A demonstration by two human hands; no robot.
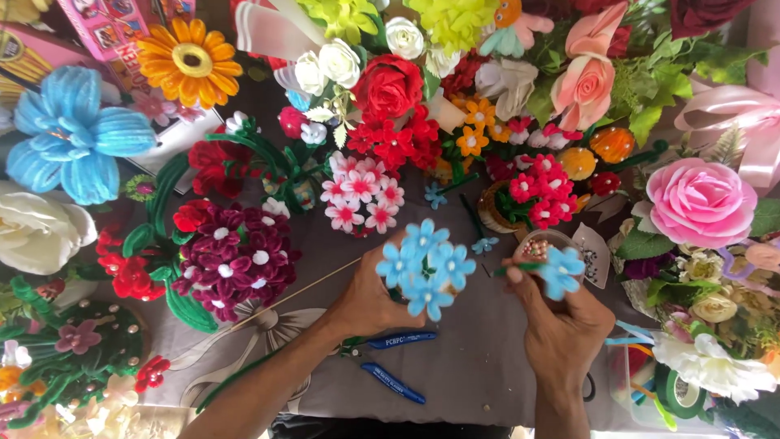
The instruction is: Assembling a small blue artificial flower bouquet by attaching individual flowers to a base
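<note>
I observe a cluster of blue flowers (426, 268) at centre, above the counter (471, 366). The left hand (370, 305) is closed around its stems. The right hand (561, 325) pinches a single blue flower (562, 270) just beside the cluster. Blue-handled pliers (394, 362) lie below on the counter. Handmade bouquets ring the area, including a maroon bouquet (236, 256) at left.

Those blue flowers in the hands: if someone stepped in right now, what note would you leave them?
Left hand holds a cluster of small blue flowers.
Right hand pinches one single blue flower by its green stem, beside the cluster, not touching.
Blue-handled pliers lie on the grey cloth between the forearms; a small bowl of beads sits just beyond the right hand.
Done: several blooms bunched together.
Left: the single flower is not yet in the bunch.
</note>
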